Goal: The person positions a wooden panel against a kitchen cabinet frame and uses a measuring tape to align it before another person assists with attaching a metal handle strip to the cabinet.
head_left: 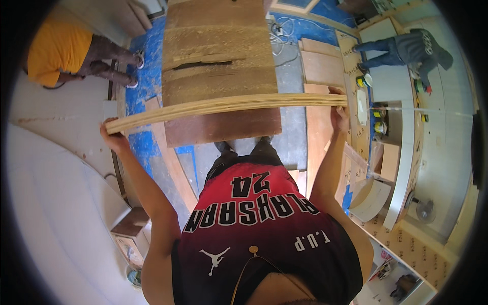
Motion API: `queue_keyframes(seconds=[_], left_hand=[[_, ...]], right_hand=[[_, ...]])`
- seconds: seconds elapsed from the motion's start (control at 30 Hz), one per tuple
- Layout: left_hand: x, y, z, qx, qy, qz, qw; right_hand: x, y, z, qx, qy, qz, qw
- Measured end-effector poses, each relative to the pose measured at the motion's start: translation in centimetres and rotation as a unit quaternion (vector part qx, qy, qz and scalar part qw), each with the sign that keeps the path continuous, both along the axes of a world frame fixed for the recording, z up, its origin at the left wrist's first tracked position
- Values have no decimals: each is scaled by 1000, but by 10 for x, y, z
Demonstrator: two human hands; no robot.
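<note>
A long, pale length of plywood [229, 105] spans the view from left to right, its layered edge facing me; I cannot tell whether it is one piece or several stacked together. My left hand [113, 135] is closed around its left end. At the right end, my right hand [339, 113] grips it with the fingers over the far side. Beneath and beyond the plywood lies a brown wooden work surface [218, 84], scattered with sawdust. A thin dark gap or splintered strip [203, 64] runs across the middle of that surface.
A person in an orange shirt [61, 53] stands far left. Another in a dark hoodie [414, 48] bends over a counter far right. Wooden panels [318, 71] lie right of the work surface, near white cables [287, 33] and tubs [364, 81]. Blue sheeting [147, 66] covers some floor.
</note>
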State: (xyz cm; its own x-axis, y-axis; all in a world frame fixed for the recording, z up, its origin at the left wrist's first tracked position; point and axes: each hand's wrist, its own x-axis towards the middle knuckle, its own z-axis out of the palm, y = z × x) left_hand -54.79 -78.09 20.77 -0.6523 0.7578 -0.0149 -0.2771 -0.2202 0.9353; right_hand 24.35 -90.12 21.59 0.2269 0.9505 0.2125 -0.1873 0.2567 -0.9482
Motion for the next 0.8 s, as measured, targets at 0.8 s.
queue_keyframes(seconds=[0.8], left_hand=[[1,-17,-5,17,-36,-33,999]], right_hand=[[-26,-20,5,-33,-19,-178,983]])
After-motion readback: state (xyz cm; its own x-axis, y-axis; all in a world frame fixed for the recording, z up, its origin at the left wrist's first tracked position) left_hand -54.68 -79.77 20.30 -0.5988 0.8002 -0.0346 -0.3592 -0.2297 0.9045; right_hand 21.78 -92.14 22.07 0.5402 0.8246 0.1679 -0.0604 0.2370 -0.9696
